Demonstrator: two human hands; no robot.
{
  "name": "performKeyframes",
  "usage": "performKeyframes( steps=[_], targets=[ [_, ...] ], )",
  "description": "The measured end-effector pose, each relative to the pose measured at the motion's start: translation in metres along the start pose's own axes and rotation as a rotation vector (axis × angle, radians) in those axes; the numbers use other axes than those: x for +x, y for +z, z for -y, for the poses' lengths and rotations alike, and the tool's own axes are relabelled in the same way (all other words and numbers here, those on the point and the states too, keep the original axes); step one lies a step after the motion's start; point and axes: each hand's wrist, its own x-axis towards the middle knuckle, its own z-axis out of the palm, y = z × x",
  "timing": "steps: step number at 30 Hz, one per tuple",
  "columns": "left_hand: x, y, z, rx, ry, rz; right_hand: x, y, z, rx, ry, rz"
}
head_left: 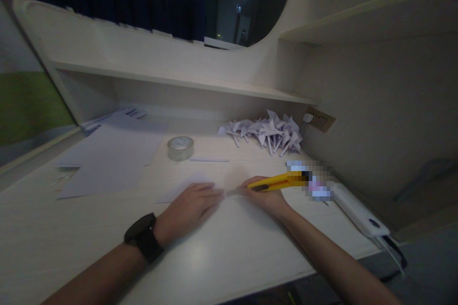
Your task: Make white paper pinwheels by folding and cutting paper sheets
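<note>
My right hand (266, 199) is closed around a yellow utility knife (279, 181), its blade pointing left toward the corner of a piece of white paper (179, 190). My left hand (193, 205), with a black watch on its wrist, lies flat with fingers stretched out, pressing that paper on the desk. The fingertips are close to the blade. Part of the paper is hidden under the left hand. Just beyond the hands lie a thin rolled paper stick (209, 159) and a roll of clear tape (181, 148).
White paper sheets (107, 152) are stacked at the left. Several folded paper pinwheels (272, 131) are heaped at the back right. A white power strip (359, 212) with a cable lies along the right edge, near a wall socket (320, 119). A low shelf (186, 83) overhangs the back.
</note>
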Motion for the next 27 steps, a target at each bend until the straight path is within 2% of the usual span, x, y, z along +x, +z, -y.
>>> performKeyframes(
  steps=[18, 27],
  targets=[
    [-0.0003, 0.0003, -0.0002, -0.005, 0.006, 0.004, -0.0004, -0.0009, -0.0036, -0.057, 0.002, -0.016],
    [0.0, 0.0005, 0.0001, -0.022, 0.003, 0.003, -0.0002, -0.0002, -0.0002, -0.017, 0.003, -0.002]
  ],
)
